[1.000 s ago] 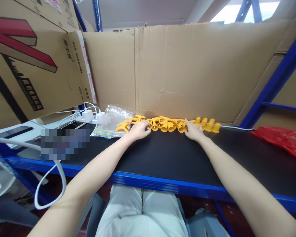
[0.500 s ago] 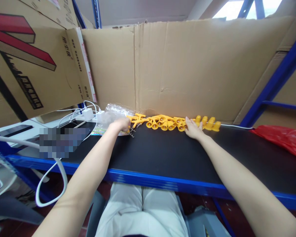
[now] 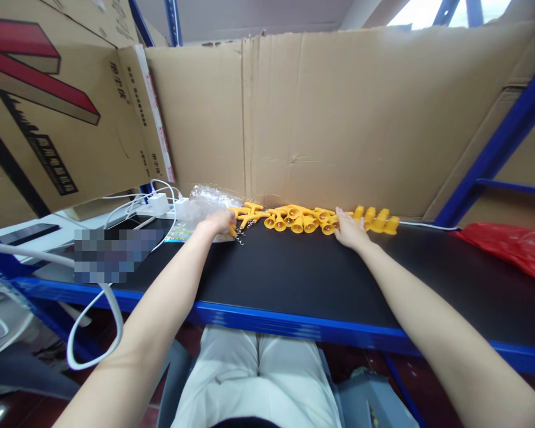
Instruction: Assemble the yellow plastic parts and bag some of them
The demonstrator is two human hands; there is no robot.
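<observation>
My left hand [image 3: 219,223] is closed around a yellow corkscrew [image 3: 232,229], its metal spiral pointing down over the black shelf top. Right beside it, several yellow T-handled corkscrews [image 3: 255,215] lie in a loose pile. Yellow bell-shaped pieces [image 3: 310,224] with metal tips inside lie on their sides along the middle, open ends toward me. At their right end rests my right hand [image 3: 351,230], fingers stretched out against the pieces and partly hiding them. Just past it, several yellow cup-shaped pieces [image 3: 378,220] stand upside down in rows.
A clear plastic bag [image 3: 214,196] lies behind my left hand. White chargers [image 3: 159,204] and cables sit at the left, near a blurred-out flat object [image 3: 116,252]. Tall cardboard [image 3: 361,119] closes off the back. A red plastic bag [image 3: 512,246] lies far right; a blue rail [image 3: 294,326] edges the front.
Both hands stay almost in place. My left hand has shifted very slightly, and the view has tilted a little. The yellow pieces lie as before.
</observation>
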